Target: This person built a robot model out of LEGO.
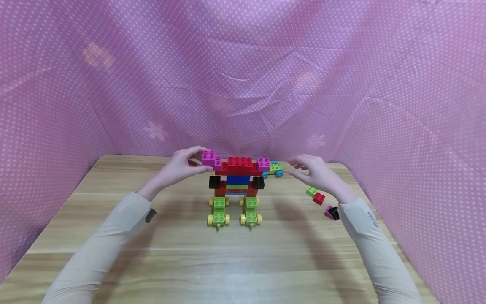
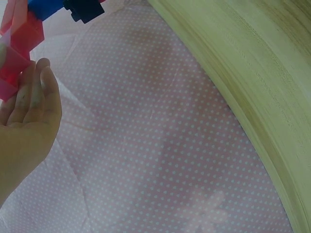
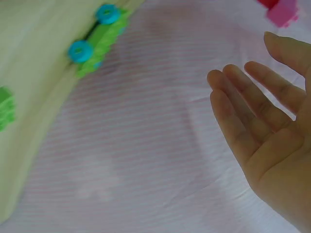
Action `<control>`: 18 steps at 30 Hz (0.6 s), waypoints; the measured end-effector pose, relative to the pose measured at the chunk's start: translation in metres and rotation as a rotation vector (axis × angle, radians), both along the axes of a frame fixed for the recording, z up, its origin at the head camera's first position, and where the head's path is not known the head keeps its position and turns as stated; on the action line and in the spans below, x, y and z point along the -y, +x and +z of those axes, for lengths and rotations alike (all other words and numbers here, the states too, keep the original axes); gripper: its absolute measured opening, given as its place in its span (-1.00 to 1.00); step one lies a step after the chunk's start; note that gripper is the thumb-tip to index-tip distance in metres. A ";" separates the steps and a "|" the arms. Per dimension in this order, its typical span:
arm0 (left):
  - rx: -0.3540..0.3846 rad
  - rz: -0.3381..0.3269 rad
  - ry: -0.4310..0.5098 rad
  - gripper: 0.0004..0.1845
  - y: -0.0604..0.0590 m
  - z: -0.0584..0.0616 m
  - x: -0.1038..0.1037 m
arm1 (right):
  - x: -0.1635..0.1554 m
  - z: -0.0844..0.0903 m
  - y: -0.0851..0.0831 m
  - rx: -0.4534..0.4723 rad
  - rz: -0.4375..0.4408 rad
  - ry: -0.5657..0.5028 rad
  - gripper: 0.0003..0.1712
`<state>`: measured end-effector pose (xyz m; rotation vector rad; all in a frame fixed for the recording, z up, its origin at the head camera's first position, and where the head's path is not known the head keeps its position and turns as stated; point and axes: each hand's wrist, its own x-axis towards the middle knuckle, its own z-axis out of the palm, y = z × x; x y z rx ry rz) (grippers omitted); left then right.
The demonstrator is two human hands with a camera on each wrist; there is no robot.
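A figure built from toy bricks stands upright in the middle of the table, with a red brick (image 1: 240,162) on top and a blue brick (image 1: 238,181) below. Black bricks (image 1: 214,182) stick out at its sides, and its feet are green wheeled bases (image 1: 219,211) with yellow wheels. At the figure's left end, my left hand (image 1: 184,164) pinches the pink bricks (image 1: 208,158) between thumb and fingers. Another pink brick (image 1: 263,164) sits on the right end. My right hand (image 1: 317,172) hovers apart to the right, fingers loosely bent and holding nothing.
A green toy car base (image 1: 276,168) with blue wheels stands behind the figure on the right. Loose bricks lie near my right forearm: a green one (image 1: 311,191), a red one (image 1: 319,198), and a pink one (image 1: 329,213) beside a black one. Pink dotted cloth surrounds the table (image 1: 212,266).
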<state>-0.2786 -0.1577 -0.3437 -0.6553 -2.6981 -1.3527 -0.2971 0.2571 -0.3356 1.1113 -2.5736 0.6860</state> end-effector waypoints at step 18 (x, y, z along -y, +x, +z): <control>0.004 0.007 0.000 -0.45 -0.003 -0.004 0.000 | -0.111 -0.078 0.005 0.347 -0.305 0.067 -0.50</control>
